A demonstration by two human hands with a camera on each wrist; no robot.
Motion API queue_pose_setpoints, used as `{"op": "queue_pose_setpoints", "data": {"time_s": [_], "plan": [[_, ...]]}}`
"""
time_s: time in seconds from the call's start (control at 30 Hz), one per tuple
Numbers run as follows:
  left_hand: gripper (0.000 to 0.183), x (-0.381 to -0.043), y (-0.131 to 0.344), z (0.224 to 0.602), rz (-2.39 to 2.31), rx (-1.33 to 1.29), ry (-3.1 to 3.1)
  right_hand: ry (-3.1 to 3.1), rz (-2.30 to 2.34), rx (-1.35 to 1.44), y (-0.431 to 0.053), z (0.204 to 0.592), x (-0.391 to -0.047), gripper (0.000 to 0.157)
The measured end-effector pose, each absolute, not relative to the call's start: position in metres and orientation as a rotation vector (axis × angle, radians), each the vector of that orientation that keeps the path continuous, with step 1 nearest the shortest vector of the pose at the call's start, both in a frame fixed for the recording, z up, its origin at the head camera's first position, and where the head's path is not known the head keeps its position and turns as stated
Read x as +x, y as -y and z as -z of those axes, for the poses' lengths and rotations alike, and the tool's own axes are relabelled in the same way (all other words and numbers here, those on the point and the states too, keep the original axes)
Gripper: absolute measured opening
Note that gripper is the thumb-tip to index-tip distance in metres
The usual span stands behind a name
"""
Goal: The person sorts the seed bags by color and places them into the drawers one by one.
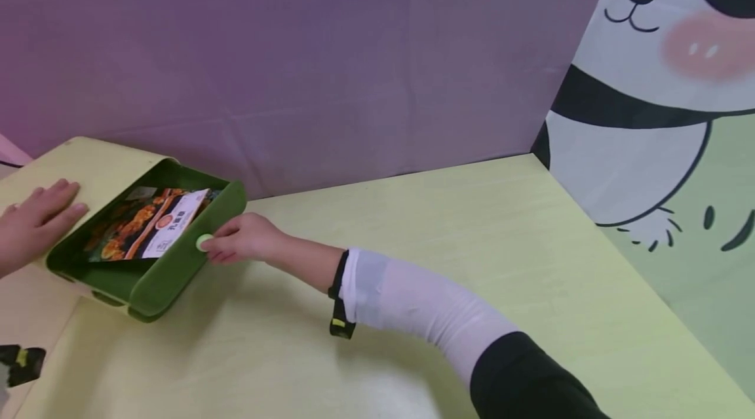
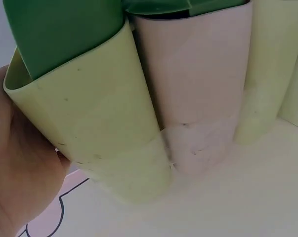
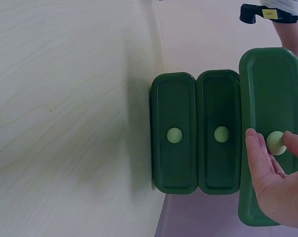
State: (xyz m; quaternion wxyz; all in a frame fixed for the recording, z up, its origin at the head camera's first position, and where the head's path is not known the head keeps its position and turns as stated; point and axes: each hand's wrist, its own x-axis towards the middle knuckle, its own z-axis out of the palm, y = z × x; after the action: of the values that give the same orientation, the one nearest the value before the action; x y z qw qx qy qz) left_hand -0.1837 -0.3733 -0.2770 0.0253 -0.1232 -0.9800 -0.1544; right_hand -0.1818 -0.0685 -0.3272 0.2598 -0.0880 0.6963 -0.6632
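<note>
A green drawer point(image 1: 183, 268) stands pulled out of the top case point(image 1: 112, 160) of a small stacked drawer unit at the left. Thumb and fingers of my right hand point(image 1: 246, 237) pinch its round pale knob point(image 3: 276, 143). Inside the drawer lies a printed packet point(image 1: 150, 225) with food pictures and a white label. My left hand point(image 1: 38, 225) rests on the top of the case, fingers fairly straight. The left wrist view shows part of that hand point(image 2: 22, 168) against the case's edge.
Two more green drawers point(image 3: 174, 165) with pale knobs sit pushed in below the top one. The unit stands on a pale wood-look table point(image 1: 401, 261). Behind is a purple backdrop point(image 1: 330, 78); a panda-printed panel point(image 1: 637, 170) borders the right.
</note>
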Motion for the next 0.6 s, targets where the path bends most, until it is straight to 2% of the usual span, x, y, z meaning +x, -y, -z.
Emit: {"op": "queue_pose_setpoints", "data": {"time_s": [0.6], "plan": [[0.061, -0.188, 0.377, 0.278, 0.439, -0.423, 3.086, -2.125, 1.652, -0.326, 0.090, 0.311, -0.183, 0.022]]}}
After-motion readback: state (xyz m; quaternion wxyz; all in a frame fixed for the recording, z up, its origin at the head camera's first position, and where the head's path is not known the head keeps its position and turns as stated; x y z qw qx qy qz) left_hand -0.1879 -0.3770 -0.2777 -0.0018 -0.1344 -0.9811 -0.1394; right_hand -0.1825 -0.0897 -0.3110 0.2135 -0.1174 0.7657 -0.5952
